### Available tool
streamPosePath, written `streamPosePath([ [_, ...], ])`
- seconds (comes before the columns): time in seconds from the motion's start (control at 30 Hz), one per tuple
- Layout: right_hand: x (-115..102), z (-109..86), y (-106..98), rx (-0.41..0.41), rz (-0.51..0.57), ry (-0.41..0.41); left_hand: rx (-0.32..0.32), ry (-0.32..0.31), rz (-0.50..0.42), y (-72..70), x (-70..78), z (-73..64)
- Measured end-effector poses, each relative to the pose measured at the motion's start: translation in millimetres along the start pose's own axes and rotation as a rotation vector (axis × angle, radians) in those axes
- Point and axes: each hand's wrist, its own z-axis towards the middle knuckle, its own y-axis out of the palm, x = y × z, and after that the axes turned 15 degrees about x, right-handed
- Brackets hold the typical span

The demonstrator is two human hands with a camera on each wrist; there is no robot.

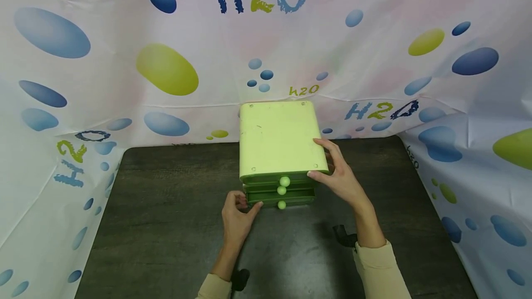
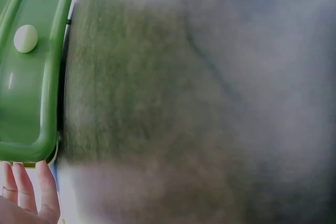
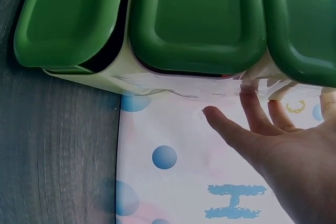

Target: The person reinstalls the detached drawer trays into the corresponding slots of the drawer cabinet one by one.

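Observation:
A small chest of drawers (image 1: 282,137) with a pale yellow-green top and sides stands at the table's back edge. Its green drawers bear round light-green knobs; the bottom drawer (image 1: 297,196) juts out a little, leaving a dark gap in the right wrist view. My left hand (image 1: 238,218) is at the chest's lower left corner, thumb by the bottom drawer's front, fingers (image 2: 46,187) straight against its end. At the right side is my right hand (image 1: 342,176), its thumb near the upper front corner. Its extended fingers (image 3: 254,111) touch the chest's side wall.
The chest stands on a dark wood-grain table (image 1: 174,225). A white sheet (image 1: 365,73) with blue and green spots and H2O lettering hangs behind and at both sides. Black wrist straps (image 1: 344,236) show below the hands. Much of the left wrist view is blurred.

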Motion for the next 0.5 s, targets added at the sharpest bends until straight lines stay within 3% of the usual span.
streamPosePath([
  [0.13,-0.1,0.9,-0.3,0.002,-0.007,-0.008,0.013,-0.026,0.004,2.2,1.3,2.0],
  [0.5,0.1,1.7,-0.7,0.002,0.002,-0.01,0.025,-0.024,-0.021,7.2,1.0,7.9],
])
